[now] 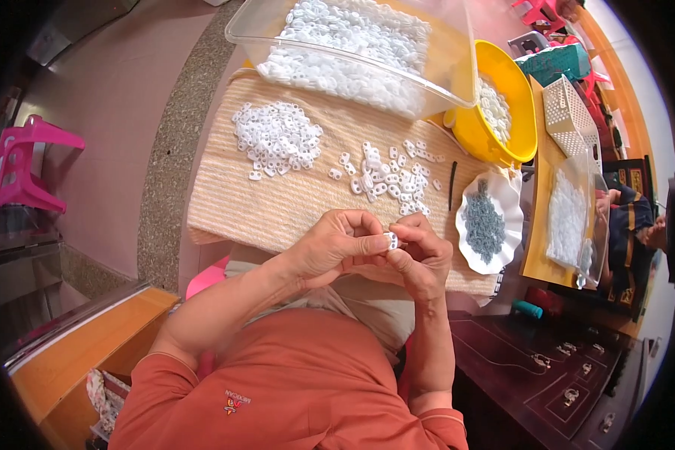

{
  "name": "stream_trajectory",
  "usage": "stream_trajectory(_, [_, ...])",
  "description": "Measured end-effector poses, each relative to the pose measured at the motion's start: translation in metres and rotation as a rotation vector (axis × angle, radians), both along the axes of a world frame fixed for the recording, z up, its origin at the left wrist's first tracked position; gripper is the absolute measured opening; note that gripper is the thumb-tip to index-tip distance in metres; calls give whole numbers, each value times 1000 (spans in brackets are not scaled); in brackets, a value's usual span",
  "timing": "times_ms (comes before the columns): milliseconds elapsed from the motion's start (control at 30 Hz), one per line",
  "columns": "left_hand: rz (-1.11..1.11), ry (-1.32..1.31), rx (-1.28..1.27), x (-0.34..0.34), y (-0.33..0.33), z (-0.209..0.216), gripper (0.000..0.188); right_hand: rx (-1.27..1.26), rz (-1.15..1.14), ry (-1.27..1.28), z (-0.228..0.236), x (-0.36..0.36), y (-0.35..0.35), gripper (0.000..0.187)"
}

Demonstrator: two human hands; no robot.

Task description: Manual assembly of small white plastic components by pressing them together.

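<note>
My left hand (330, 246) pinches a small white oval plastic piece (392, 241) with dark spots on its face. From the other side, the thumb and fingers of my right hand (425, 259) close on the same piece; whether they also hold something smaller cannot be made out. Just beyond my hands, similar white two-holed pieces (386, 176) lie scattered on a striped tan towel (225, 195). A denser heap of white pieces (277, 139) sits farther left. Right of my hands stands a white wavy-rimmed dish (511, 225) holding many small dark grey bits (485, 225).
A clear plastic bin (457, 75) full of white pieces stands at the back, beside a yellow basin (529, 112) with more. A thin black stick (452, 185) lies near the dish. At right, a person (637, 232) sits by another clear tub (570, 217). Pink stool (26, 176) at left.
</note>
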State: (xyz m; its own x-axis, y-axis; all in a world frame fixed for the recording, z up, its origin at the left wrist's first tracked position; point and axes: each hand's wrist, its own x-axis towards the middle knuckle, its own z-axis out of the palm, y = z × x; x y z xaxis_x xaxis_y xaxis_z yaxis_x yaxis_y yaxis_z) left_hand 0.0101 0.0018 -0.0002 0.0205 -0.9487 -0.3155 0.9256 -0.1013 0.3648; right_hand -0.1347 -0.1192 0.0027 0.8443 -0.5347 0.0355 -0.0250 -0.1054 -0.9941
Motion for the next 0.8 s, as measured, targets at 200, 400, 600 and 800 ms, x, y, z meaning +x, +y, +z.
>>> stream_trajectory(200, [2,-34,-24,-1,0,0,7,-20,36,-39,-5,0,0,31])
stream_trajectory(400, [20,-46,-31,0,-3,3,8,-58,59,-45,-2,2,-2,31])
stream_trajectory(600, [-26,-78,-13,2,-4,-2,9,31,68,-80,-4,5,-9,24])
stream_trajectory(800, [53,-121,8,-3,-3,-1,10,-4,72,6,11,3,-11,17])
